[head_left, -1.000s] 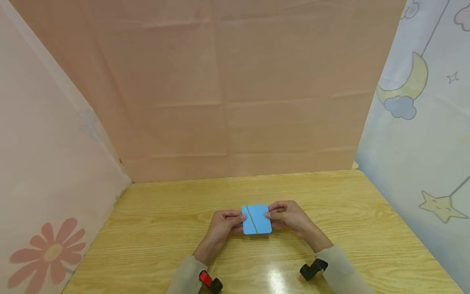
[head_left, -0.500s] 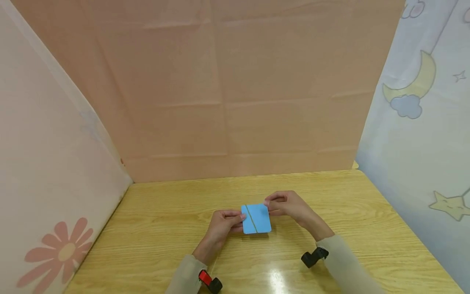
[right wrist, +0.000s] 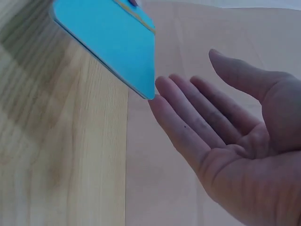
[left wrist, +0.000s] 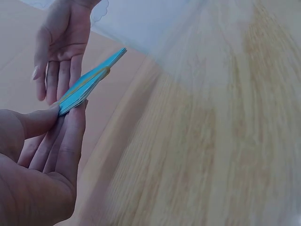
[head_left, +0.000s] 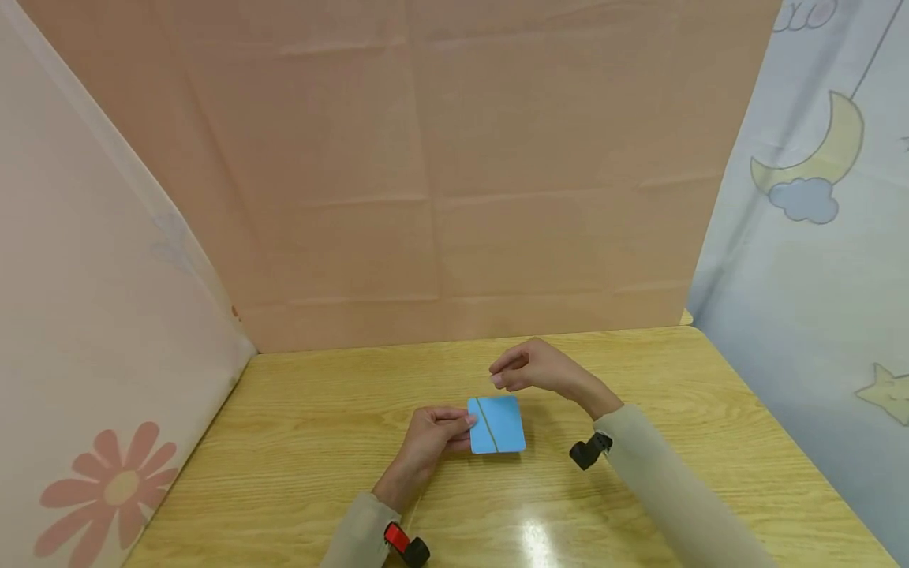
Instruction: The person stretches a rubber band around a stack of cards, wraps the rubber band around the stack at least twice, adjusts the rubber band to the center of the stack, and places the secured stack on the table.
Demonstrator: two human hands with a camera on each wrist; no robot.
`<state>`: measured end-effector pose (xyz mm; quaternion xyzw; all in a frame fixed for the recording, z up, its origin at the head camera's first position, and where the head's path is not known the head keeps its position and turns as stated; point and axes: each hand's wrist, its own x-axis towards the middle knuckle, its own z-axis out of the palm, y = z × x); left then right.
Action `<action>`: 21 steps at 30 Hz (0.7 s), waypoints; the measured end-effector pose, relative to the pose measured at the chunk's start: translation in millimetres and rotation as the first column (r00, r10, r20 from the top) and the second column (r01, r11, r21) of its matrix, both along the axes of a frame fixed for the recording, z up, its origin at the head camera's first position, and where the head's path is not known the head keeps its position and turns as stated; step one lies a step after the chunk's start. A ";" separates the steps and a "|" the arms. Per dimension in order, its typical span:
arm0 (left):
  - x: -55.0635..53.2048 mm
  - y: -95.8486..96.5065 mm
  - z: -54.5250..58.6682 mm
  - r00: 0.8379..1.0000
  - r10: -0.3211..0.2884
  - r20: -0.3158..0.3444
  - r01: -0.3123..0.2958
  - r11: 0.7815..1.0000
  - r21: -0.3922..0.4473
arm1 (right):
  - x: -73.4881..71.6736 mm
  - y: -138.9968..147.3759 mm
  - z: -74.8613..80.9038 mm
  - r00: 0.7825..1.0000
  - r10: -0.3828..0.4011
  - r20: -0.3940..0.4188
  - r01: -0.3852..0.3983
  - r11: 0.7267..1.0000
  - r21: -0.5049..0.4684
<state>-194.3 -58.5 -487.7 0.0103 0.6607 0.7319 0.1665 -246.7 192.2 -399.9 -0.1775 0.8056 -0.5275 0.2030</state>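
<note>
A thin stack of light blue square cards [head_left: 507, 426] with rounded corners is held above the table. A yellowish rubber band [head_left: 488, 424] runs slantwise across its face, left of the middle. My left hand [head_left: 426, 435] pinches the stack at its left edge, thumb on top and fingers beneath. In the left wrist view the cards [left wrist: 89, 84] appear edge-on, several layers showing. Past their far right corner, my right hand [head_left: 545, 369] hovers and holds nothing. The right wrist view shows its palm [right wrist: 240, 150] with fingers extended, the tips near a corner of the stack.
A wood-grain table [head_left: 319, 489] lies below both hands. Behind it rises a peach backdrop [head_left: 440, 197]. Patterned cloth stands at both sides, with a pink flower [head_left: 121, 489] on the left and a moon [head_left: 838, 142] on the right.
My right hand has let go of the stack's right edge and moved up and away toward the back. The left hand keeps its pinch, and the stack stays nearly where it was.
</note>
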 end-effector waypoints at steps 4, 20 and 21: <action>0.6 -0.1 0.3 1.000 -0.009 0.001 0.009 1.000 -0.008 | -6.9 -7.7 3.9 0.999 0.043 0.003 -0.043 0.998 0.035; 2.1 -3.3 1.4 0.999 -0.034 -0.009 0.034 0.999 -0.010 | -22.2 -33.1 1.7 0.985 0.161 0.055 -0.168 0.972 0.162; 1.6 -3.2 0.9 0.999 -0.033 -0.006 0.033 0.999 -0.010 | -23.0 -34.1 -0.1 0.985 0.162 0.059 -0.169 0.971 0.169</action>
